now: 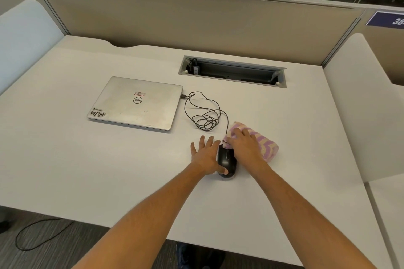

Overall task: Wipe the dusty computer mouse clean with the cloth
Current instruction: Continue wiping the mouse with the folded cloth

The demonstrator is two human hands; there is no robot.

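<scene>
A black wired computer mouse (pixel 227 160) lies on the white desk (pixel 87 170), right of centre. My left hand (pixel 206 155) rests flat beside its left flank, fingers spread, thumb touching the mouse's near end. My right hand (pixel 246 144) presses down on a pink and cream striped cloth (pixel 267 146) that is bunched against the mouse's far right side. The cloth covers the front of the mouse, and the hand hides part of the cloth.
The mouse's black cable (pixel 204 116) lies in loose loops and runs to a shut silver laptop (pixel 136 102) at the left. A cable tray opening (pixel 232 71) is sunk in the desk behind. Beige partitions (pixel 196 19) close off the back and sides.
</scene>
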